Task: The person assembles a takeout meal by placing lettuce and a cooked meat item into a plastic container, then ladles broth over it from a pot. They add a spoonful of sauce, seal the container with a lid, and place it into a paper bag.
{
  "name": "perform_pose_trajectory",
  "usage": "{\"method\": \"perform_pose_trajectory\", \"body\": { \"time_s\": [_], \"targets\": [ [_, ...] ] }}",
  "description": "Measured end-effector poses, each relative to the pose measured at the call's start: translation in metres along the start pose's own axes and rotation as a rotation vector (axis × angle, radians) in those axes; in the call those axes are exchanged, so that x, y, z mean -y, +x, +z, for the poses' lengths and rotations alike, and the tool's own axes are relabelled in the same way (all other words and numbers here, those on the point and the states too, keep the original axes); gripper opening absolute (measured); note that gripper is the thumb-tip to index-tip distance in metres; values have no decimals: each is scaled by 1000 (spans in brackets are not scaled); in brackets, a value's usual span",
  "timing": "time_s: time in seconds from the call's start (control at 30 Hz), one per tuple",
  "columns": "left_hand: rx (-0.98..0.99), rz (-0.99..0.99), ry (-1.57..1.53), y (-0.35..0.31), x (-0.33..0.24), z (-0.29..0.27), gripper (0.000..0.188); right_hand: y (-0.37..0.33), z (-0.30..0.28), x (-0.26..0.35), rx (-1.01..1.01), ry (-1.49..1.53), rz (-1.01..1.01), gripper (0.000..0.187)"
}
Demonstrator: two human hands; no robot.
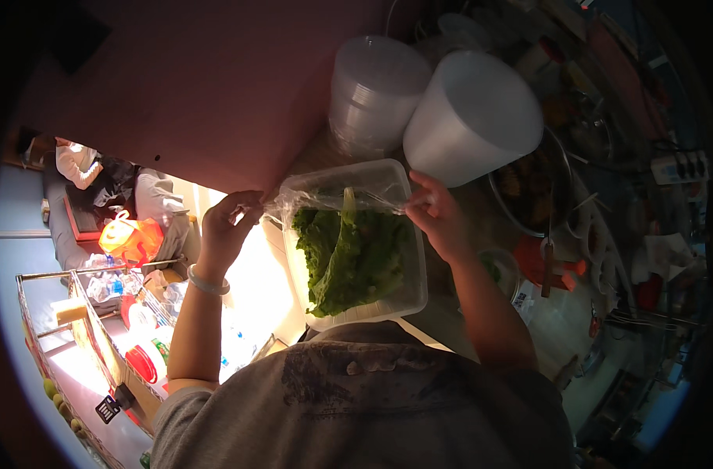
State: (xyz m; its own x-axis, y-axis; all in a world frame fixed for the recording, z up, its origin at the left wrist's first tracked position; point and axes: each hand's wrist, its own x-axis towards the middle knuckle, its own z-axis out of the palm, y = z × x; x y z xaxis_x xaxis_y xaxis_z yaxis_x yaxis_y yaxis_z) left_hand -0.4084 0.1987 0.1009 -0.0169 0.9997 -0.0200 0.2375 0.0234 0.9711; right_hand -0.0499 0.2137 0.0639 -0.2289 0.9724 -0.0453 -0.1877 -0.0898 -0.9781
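In front of my body is a clear rectangular plastic container (420, 285) with green lettuce leaves (364, 254) in it. Thin clear plastic film (313, 198) stretches across the container's far part, between my two hands. My left hand (230, 225), below a pale bracelet on the wrist, pinches the film at the container's far left corner. At the far right side, my right hand (437, 215) pinches the film's other end, with one finger raised. The near part of the lettuce shows without film over it.
Beyond the container stand a stack of clear round lids (378, 94) and a large whitish tub (481, 117). A round pan of dark food (535, 191) sits at right, near a power strip (679, 166). A wire rack (79, 273) and an orange bag (132, 238) are at left.
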Motion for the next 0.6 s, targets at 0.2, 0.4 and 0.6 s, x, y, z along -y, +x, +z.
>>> {"method": "perform_pose_trajectory", "body": {
  "time_s": [0.2,0.4,0.6],
  "targets": [
    [123,50,88,-36,1,9,6,-24,-12,8,40,59,22,8],
    [24,-573,-1218,-57,58,68,5,-39,0,-16,-14,698,432,12],
    [164,-872,-1637,-40,89,92,35,-44,4,-39,-100,911,428,21]
  ]
}}
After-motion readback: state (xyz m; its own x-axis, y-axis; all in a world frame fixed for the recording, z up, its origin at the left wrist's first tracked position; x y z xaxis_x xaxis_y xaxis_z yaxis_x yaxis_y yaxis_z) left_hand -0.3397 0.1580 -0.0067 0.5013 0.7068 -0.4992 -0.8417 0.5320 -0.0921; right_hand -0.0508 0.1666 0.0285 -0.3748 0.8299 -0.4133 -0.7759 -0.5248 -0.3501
